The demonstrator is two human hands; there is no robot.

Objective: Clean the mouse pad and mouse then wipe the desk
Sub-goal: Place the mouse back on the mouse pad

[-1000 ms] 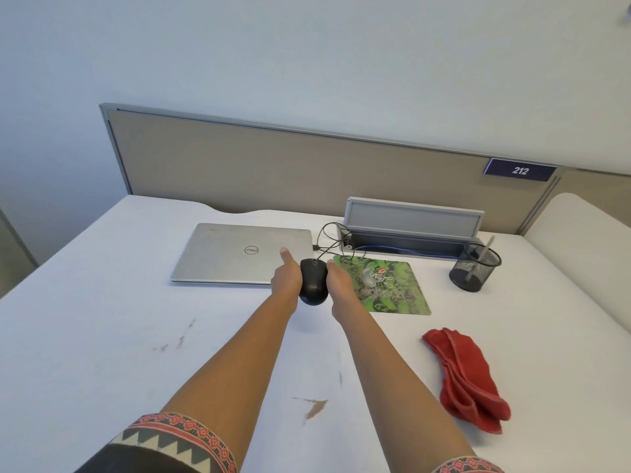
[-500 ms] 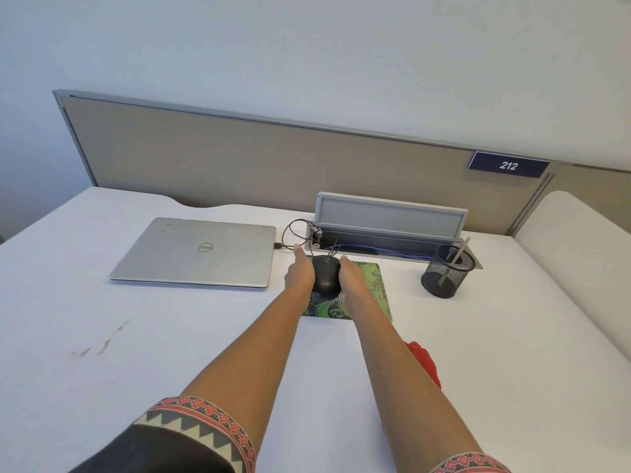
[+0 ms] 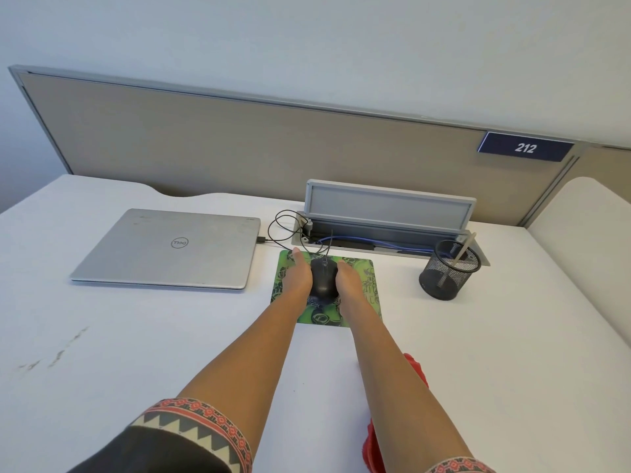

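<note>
Black wired mouse (image 3: pixel 323 278) sits on green patterned mouse pad (image 3: pixel 365 288), cupped from both sides: left hand (image 3: pixel 297 278) against its left flank, right hand (image 3: pixel 349 282) against its right. Mouse cable runs back toward the open cable tray (image 3: pixel 389 213). Closed silver Dell laptop (image 3: pixel 167 249) lies left of the pad. Black mesh pen cup (image 3: pixel 447 275) stands to the right. Red cloth (image 3: pixel 415 367) near the right forearm, partly hidden. Brown smudges (image 3: pixel 58 353) on white desk (image 3: pixel 102 370), front left.
</note>
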